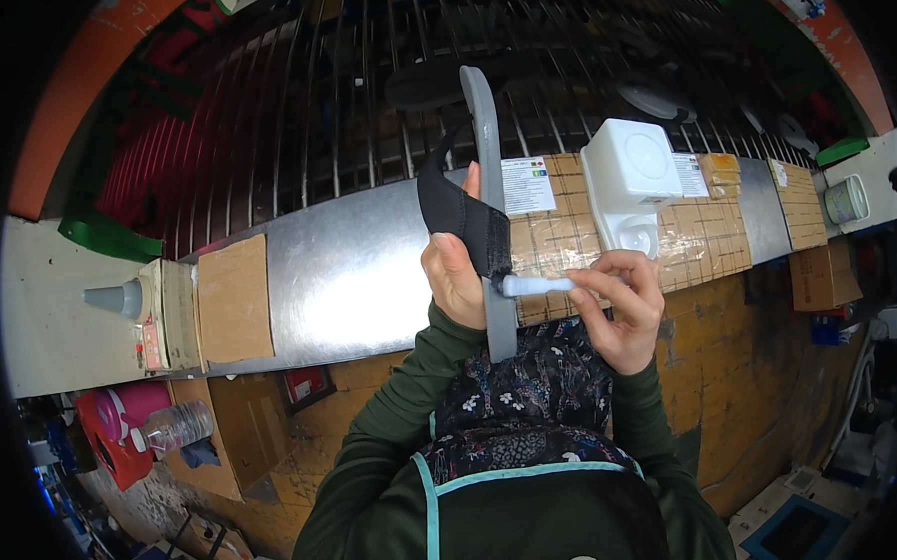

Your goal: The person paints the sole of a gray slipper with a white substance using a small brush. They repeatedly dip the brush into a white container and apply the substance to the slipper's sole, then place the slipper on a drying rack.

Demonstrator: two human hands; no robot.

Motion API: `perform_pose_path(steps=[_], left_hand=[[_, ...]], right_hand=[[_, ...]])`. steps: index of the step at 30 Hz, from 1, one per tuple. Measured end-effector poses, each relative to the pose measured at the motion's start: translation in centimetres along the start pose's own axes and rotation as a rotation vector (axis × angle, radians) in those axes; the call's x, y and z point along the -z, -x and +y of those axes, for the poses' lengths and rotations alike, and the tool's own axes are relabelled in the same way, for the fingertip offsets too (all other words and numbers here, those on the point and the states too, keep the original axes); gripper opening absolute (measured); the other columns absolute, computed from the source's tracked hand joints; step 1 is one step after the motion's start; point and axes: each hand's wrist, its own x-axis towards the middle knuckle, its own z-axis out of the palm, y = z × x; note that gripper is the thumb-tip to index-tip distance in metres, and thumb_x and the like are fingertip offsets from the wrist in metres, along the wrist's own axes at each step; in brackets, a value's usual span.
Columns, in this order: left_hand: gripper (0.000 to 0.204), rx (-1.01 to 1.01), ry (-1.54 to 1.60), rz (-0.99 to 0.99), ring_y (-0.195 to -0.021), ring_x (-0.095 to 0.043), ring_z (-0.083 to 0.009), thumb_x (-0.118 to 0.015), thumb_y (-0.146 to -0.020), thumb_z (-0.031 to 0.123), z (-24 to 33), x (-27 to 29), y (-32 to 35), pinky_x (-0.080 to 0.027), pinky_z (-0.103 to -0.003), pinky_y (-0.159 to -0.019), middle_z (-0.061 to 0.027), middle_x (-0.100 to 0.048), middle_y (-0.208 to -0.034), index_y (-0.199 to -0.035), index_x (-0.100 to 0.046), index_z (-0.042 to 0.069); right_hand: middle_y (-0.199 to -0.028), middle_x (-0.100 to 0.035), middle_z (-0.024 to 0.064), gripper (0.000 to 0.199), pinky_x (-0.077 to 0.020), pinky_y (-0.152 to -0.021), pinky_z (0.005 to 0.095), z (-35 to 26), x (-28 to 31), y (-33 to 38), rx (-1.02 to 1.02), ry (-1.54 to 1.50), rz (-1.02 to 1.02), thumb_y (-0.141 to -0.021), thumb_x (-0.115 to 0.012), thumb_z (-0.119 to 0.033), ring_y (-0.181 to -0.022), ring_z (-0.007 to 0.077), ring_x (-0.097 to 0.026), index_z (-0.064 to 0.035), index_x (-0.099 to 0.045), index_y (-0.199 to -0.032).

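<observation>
Green top (pixel 539 516), sandal (pixel 484 223) clasped midway by left grip (pixel 455 280), brush (pixel 537 285) pinched in right grip (pixel 626 314)

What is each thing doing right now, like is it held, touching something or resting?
Grey-soled sandal with black strap: held up, sole edge showing
Slim white-handled brush: held, tip against the sandal
Left hand: gripping the sandal
Right hand: pinching the brush
Square white plastic container: resting on its white base
Clear plastic bottle: can't tell how full
</observation>
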Motion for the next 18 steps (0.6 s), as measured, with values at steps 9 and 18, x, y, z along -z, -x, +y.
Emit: perform_pose_path(steps=[9,18], left_hand=[[0.083,0.312,0.676,-0.028,-0.137,-0.038,-0.0231,-0.018,-0.092,0.074,1.6,-1.8,0.6,-0.036,-0.039,-0.112,-0.0087,-0.032,-0.153,-0.155,-0.014,0.020],[0.082,0.403,0.635,-0.127,-0.139,-0.035,-0.0271,-0.044,-0.087,0.042,3.0,0.4,1.9,-0.034,-0.041,-0.113,-0.0159,-0.029,-0.153,-0.155,-0.011,0.011]], right_hand=[[-0.093,-0.058,0.0052,0.018,-0.0453,-0.064,0.0245,0.0,-1.5,-0.5,-0.096,-0.088,0.089,-0.079,-0.076,-0.006,-0.072,0.0119,-0.056,-0.0035,-0.075,-0.097],[-0.095,-0.057,0.0049,0.014,-0.0498,-0.070,0.0248,1.7,-1.2,-1.0,-0.353,-0.550,0.032,-0.085,-0.070,-0.006,-0.082,0.0117,-0.058,0.0011,-0.072,-0.097]])
